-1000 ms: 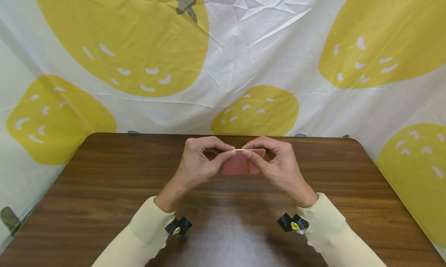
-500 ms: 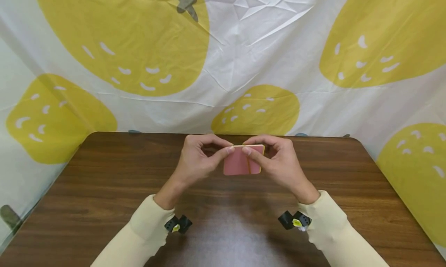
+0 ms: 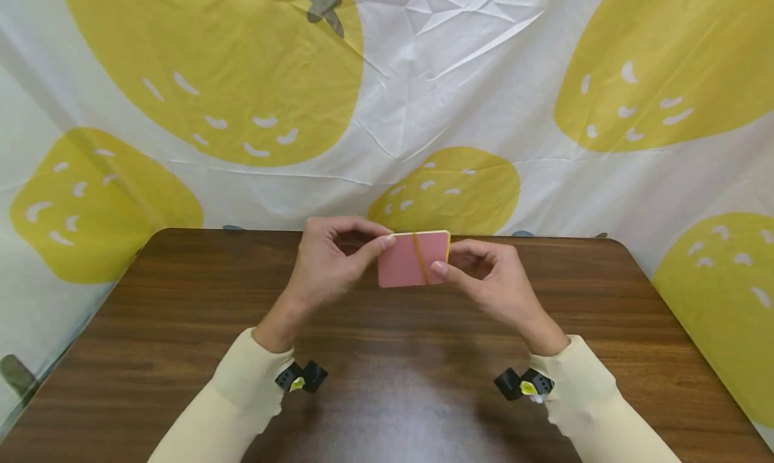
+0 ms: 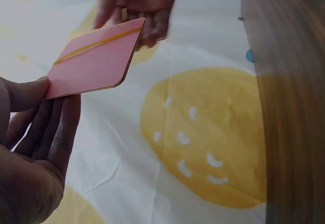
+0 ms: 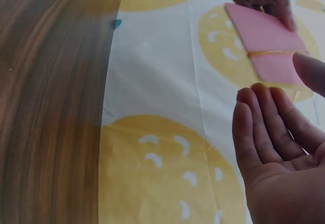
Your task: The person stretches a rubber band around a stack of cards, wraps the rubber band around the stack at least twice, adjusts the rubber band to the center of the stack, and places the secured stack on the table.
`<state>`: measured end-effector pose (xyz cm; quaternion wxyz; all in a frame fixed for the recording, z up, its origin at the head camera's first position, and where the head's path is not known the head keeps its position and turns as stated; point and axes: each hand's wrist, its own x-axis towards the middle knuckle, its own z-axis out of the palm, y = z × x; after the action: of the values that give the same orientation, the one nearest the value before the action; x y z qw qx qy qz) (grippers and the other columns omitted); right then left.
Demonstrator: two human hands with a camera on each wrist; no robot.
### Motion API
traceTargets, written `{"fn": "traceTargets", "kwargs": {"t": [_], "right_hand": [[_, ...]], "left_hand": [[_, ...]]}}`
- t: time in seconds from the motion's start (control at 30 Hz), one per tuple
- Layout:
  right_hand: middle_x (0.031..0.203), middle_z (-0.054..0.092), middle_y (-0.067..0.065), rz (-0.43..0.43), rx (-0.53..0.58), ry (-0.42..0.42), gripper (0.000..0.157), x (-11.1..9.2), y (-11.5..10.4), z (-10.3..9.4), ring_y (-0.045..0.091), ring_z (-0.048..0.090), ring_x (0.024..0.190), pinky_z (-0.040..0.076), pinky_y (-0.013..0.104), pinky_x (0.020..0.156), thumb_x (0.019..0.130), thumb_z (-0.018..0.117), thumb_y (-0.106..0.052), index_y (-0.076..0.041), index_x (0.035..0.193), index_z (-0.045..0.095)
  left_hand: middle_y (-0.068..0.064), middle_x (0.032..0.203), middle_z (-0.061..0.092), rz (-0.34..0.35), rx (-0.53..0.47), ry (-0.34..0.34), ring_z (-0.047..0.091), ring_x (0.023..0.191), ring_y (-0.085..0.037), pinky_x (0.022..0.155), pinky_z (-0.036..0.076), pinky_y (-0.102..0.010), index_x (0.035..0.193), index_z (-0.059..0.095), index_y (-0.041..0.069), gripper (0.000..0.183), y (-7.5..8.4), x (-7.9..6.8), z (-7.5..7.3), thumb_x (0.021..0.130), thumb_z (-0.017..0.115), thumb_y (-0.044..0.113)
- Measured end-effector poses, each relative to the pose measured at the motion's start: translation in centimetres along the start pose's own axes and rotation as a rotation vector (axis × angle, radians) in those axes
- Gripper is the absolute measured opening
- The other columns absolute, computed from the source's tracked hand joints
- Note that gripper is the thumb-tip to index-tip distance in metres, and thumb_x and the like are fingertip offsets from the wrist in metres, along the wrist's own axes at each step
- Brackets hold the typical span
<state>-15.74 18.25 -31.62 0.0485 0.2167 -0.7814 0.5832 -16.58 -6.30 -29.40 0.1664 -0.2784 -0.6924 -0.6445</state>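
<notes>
A small pink notebook (image 3: 400, 263) with a yellow-orange band (image 3: 420, 258) across its face is raised in front of me, tilted towards me. My left hand (image 3: 329, 255) pinches its upper left corner between thumb and fingers; the left wrist view shows the thumb (image 4: 38, 93) on the pink face and the fingers under the edge. At the notebook's right end is my right hand (image 3: 492, 275), its thumb overlapping the face and its fingers behind the edge. In the right wrist view those fingers (image 5: 264, 122) are fairly straight, spread from the thumb (image 5: 310, 71).
A brown wooden table (image 3: 387, 382) spreads below the hands. Behind it hangs a white cloth (image 3: 290, 194) with large yellow fruit prints. Small black devices (image 3: 302, 377) sit at both cream sleeves (image 3: 224, 402).
My left hand has moved up and left with the notebook. My right hand has shifted from the top edge to the right end, leaving the band in full view.
</notes>
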Motion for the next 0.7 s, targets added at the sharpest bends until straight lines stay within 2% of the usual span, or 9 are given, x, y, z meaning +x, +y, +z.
{"fn": "traceTargets", "kwargs": {"t": [0.2,0.43,0.7], "right_hand": [[0.093,0.076,0.009,0.042,-0.013,-0.071,0.017,-0.3,0.4,-0.1,0.023,0.073,0.082,0.056,0.027,0.069,0.088,0.079,-0.008,-0.002,0.104,0.075],[0.089,0.075,0.016,0.031,-0.023,-0.094,0.012,-0.2,0.6,0.4,0.016,0.07,0.073,0.054,0.026,0.063,0.088,0.079,-0.007,-0.003,0.098,0.077],[0.081,0.074,0.011,0.005,-0.025,-0.081,0.004,-0.1,0.6,0.7,0.011,0.061,0.062,0.047,0.024,0.055,0.088,0.078,-0.005,-0.004,0.091,0.077]], "left_hand": [[-0.015,0.082,0.074,0.004,-0.001,0.018,0.068,0.069,-0.011,0.065,0.059,-0.028,0.088,0.076,-0.009,0.006,0.7,0.7,-0.6,0.084,0.078,-0.005],[-0.014,0.082,0.074,0.033,-0.025,0.009,0.069,0.071,-0.013,0.067,0.06,-0.031,0.087,0.076,-0.008,0.004,0.8,0.9,-0.7,0.084,0.077,-0.006],[-0.015,0.082,0.074,0.034,-0.041,0.003,0.069,0.072,-0.014,0.067,0.06,-0.032,0.088,0.076,-0.008,0.004,1.3,1.1,-0.6,0.084,0.078,-0.006]]}}
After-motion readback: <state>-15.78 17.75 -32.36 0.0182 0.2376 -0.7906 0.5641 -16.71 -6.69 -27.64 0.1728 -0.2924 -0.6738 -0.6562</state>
